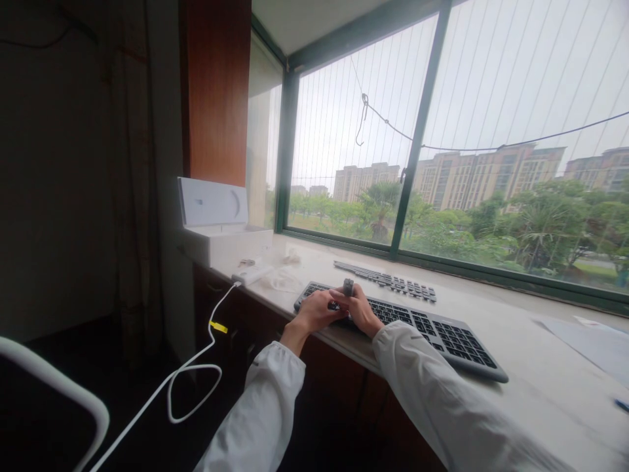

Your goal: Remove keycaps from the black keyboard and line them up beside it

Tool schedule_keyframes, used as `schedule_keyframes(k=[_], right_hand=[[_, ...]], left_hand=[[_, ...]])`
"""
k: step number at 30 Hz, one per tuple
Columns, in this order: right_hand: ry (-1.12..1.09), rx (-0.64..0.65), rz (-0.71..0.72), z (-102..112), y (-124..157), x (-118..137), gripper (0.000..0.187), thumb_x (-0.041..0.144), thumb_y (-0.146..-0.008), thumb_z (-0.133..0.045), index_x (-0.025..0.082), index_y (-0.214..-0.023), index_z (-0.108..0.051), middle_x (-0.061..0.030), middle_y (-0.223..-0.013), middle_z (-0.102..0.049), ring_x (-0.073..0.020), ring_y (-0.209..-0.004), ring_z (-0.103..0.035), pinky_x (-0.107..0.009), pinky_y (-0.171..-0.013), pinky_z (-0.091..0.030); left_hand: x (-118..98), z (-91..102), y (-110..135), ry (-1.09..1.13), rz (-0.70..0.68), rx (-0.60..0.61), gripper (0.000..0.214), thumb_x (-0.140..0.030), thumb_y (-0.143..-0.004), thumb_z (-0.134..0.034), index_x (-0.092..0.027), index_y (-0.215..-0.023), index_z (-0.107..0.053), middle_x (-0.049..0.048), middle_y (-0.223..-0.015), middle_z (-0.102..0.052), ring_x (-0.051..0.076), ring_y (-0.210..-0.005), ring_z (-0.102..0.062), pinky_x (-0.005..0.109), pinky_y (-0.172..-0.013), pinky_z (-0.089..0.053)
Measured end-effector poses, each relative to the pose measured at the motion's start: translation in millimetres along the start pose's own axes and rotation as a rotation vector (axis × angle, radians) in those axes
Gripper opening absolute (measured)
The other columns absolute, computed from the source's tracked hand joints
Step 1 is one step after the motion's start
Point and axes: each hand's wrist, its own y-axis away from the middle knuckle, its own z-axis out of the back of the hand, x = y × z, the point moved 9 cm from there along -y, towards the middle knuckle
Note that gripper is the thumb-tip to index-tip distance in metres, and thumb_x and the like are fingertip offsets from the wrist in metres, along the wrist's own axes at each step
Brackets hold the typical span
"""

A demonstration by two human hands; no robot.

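A dark grey keyboard (442, 331) lies on the white counter, many of its key positions showing bare black switches. Over its left part my two hands meet. My right hand (361, 308) is closed round a small dark tool (348, 286), whose blunt end sticks up above the fingers; its lower part is hidden. My left hand (317, 311) is closed just beside it, the fingertips pressed together near a small dark piece, too small to name. Behind the keyboard, loose dark keycaps (407, 286) lie in rows.
An open white box (226, 246) stands at the counter's left end. Near it lie a white power strip (250, 275) and a pale crumpled item (287, 278). A white cable (213, 328) with a yellow tag hangs off the edge. Papers (584, 341) lie at right, below the window.
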Motion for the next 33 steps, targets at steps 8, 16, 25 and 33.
schedule_keyframes(k=[8,16,25,33], right_hand=[[-0.004,-0.034,0.025,-1,5,4,0.046,0.052,-0.07,-0.067,0.018,-0.049,-0.044,0.0037,-0.048,-0.03,-0.0087,-0.051,-0.027,-0.026,-0.049,-0.021],[0.009,-0.079,0.117,-2,5,21,0.047,0.049,-0.073,-0.064,0.019,-0.049,-0.038,0.0033,-0.051,-0.031,-0.0092,-0.054,-0.027,-0.026,-0.05,-0.022],[0.788,-0.26,0.274,30,-1,36,0.037,0.037,-0.086,-0.05,0.018,-0.055,-0.051,-0.0015,-0.059,-0.051,-0.0108,-0.054,-0.037,-0.027,-0.055,-0.023],[1.006,-0.183,0.139,35,-7,15,0.019,0.028,-0.086,-0.048,0.022,-0.079,-0.064,-0.0051,-0.069,-0.066,-0.0179,-0.065,-0.059,-0.026,-0.058,-0.028]], left_hand=[[5,-3.2,-1,0.011,0.039,0.016,0.044,-0.056,-0.074,-0.061,-0.023,-0.102,-0.07,0.0064,-0.099,-0.071,0.026,-0.094,-0.065,0.031,-0.077,-0.049],[3,0.6,1,0.029,0.009,-0.055,0.033,-0.048,-0.074,-0.065,-0.024,-0.095,-0.072,0.0037,-0.095,-0.072,0.023,-0.093,-0.064,0.03,-0.081,-0.047],[8,10.9,5,0.246,0.057,-0.166,0.02,-0.039,-0.084,-0.056,-0.026,-0.093,-0.068,-0.0011,-0.09,-0.073,0.016,-0.084,-0.066,0.026,-0.077,-0.046],[16,15.9,5,0.289,0.118,-0.27,0.021,-0.042,-0.089,-0.049,-0.027,-0.098,-0.062,-0.0011,-0.088,-0.073,0.017,-0.086,-0.066,0.026,-0.075,-0.046]])
